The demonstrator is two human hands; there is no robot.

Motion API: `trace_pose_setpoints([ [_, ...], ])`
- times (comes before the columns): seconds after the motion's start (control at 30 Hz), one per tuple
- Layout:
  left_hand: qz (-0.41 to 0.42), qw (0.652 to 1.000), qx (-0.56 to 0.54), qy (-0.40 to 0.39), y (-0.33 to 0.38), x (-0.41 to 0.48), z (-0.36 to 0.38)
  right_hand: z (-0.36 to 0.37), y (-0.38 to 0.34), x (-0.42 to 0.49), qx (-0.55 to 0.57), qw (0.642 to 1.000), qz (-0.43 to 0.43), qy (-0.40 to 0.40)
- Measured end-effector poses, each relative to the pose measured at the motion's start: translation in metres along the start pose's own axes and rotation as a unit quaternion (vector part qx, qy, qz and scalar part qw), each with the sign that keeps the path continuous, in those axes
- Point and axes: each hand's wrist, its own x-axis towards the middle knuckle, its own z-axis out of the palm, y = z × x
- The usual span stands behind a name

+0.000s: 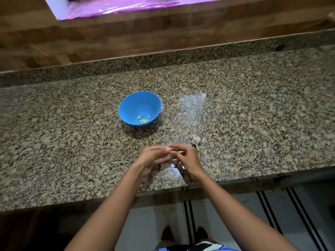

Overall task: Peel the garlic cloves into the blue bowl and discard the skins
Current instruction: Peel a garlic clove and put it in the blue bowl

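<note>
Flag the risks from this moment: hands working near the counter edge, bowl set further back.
1. Both hands, left and right, work close to the front edge of the speckled granite counter; a slipped clove or loose skin could drop to the floor.
2. The round blue plastic bowl sits apart from the hands, so a tossed clove may miss it.
3. The remaining white garlic bulb lies loose beside the right hand and could get knocked.

Granite counter [253,115] w/ blue bowl [134,102] & garlic bulb [196,140] on it.
</note>
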Motion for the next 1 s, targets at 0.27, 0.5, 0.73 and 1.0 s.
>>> trace_pose_setpoints([
  [0.27, 0.071, 0.995, 0.044, 0.046, -0.011, -0.006, 0.006, -0.001, -0.002, 0.003, -0.081, 0.994, -0.062, 0.044],
  [0.5, 0.192, 0.974, 0.089, 0.079, -0.009, -0.004, 0.003, 0.007, 0.002, 0.003, -0.068, 0.994, -0.072, 0.038],
  [0.73, 0.320, 0.865, 0.366, 0.123, -0.021, -0.007, 0.007, 0.013, -0.003, 0.000, 0.087, 0.995, 0.029, 0.034],
  [1.0, 0.301, 0.884, 0.352, 0.065, -0.014, -0.002, -0.005, 0.011, -0.006, -0.001, 0.097, 0.993, 0.067, 0.004],
])
